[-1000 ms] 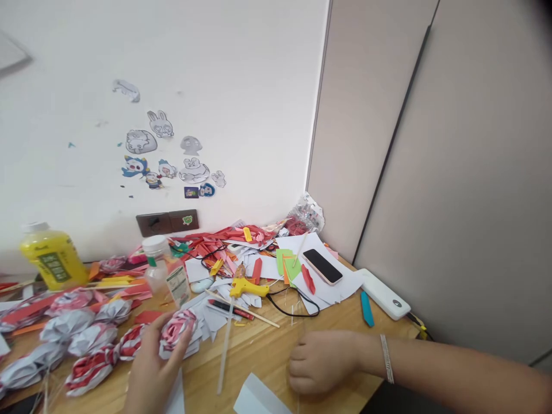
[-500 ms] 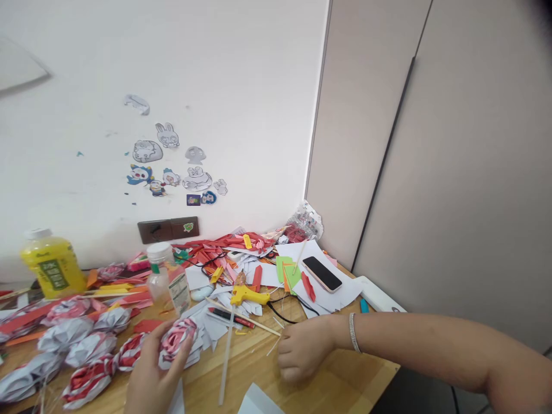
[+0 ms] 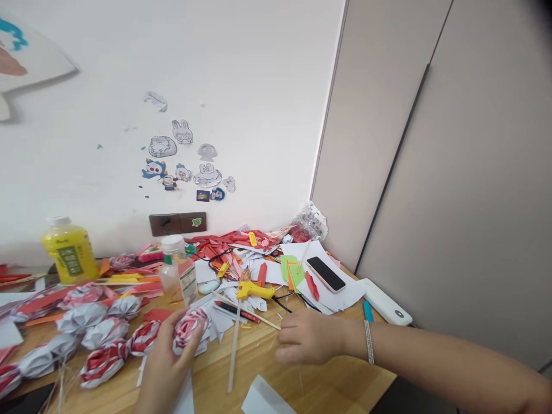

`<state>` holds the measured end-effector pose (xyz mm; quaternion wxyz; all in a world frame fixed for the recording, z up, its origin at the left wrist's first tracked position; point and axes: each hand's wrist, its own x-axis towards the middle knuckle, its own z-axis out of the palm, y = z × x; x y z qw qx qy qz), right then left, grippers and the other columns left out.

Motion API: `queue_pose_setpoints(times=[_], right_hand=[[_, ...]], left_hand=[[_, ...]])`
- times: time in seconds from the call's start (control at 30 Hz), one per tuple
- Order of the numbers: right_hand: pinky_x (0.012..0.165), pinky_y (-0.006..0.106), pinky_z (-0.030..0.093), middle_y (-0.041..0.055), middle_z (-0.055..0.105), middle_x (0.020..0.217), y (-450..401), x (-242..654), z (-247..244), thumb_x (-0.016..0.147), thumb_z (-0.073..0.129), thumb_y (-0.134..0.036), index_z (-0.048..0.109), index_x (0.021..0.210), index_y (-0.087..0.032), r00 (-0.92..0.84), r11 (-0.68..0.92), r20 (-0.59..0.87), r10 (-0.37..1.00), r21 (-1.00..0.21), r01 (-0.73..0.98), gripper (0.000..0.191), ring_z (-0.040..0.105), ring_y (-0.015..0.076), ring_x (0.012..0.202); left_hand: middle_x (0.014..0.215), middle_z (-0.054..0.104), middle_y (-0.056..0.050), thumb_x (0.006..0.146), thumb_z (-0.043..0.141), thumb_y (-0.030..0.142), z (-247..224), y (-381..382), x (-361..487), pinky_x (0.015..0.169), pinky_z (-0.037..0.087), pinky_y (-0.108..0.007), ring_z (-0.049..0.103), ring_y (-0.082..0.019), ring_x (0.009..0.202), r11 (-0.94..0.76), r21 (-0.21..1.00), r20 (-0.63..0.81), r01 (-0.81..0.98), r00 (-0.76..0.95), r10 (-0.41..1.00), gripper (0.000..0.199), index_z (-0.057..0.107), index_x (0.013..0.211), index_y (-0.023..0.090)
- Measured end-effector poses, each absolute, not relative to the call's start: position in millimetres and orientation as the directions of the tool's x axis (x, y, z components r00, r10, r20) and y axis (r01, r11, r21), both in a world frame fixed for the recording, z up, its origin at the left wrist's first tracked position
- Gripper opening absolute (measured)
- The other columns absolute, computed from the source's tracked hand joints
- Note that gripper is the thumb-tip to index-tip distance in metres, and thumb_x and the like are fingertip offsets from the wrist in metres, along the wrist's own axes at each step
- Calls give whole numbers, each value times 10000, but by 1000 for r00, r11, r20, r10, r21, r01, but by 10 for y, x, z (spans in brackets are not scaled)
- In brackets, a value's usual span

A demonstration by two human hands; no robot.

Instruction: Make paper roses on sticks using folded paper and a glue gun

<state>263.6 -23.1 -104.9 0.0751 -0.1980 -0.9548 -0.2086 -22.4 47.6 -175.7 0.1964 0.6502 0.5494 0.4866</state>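
Note:
A pink, red and white paper rose is between the thumb and fingers of my left hand. To the right, my right hand hovers low over the wooden table with its fingers curled together; what they pinch, if anything, is too small and blurred to name. Beyond the hands lies a yellow glue gun, a clear glue stick stretching from it toward the front. A red and black marker and a thin wooden stick rest between the two hands.
More paper roses lie at the left, near a yellow bottle. A clear jar stands mid-table. A phone rests on white sheets, beside a white device. Folded white paper is at the front edge.
The view has shifted, so most things appear farther right. My right hand has lifted slightly off the tabletop, with its fingers still curled. My left hand keeps its hold on the rose.

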Motion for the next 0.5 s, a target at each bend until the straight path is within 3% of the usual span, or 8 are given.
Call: queue_pose_setpoints(times=[0.1,0.2,0.27,0.4,0.5], right_hand=[[555,255,354,16,592,698,-272,2557,-864,933,259,-147,539,838,-210,-827,837,392,404,207,507,303,506,151,623],[626,272,429,35,604,737,-242,2489,-721,957,278,-211,514,844,-205,-584,825,643,496,-139,548,262,552,163,680],[650,272,448,28,602,755,-179,2466,-653,967,328,-238,505,863,-211,-396,796,736,549,-316,516,207,567,156,693],[677,281,463,4,581,763,-37,2446,-498,993,306,-239,426,1012,-231,-170,777,816,553,-431,459,122,576,145,720],[681,294,470,-24,571,706,4,2426,-319,988,345,-261,414,1021,-235,52,801,842,537,-528,283,80,571,141,684]], left_hand=[[1137,589,-140,721,476,626,-1762,475,-215,937,421,-485,544,-339,1107,-321,801,407,505,-67,911,579,482,1100,188],[1149,584,-149,713,471,640,-1759,471,-212,965,392,-504,536,-345,1118,-308,816,378,489,-49,925,600,478,1104,185],[1166,580,-154,712,465,648,-1756,471,-211,973,384,-507,530,-348,1130,-294,822,357,487,-38,933,608,476,1106,185],[1206,566,-163,717,450,659,-1769,487,-210,988,379,-495,512,-343,1163,-287,829,341,480,-27,940,637,464,1136,181],[1221,564,-162,718,446,670,-1805,508,-218,1000,371,-497,505,-340,1180,-274,844,318,461,-18,948,642,459,1142,189]])
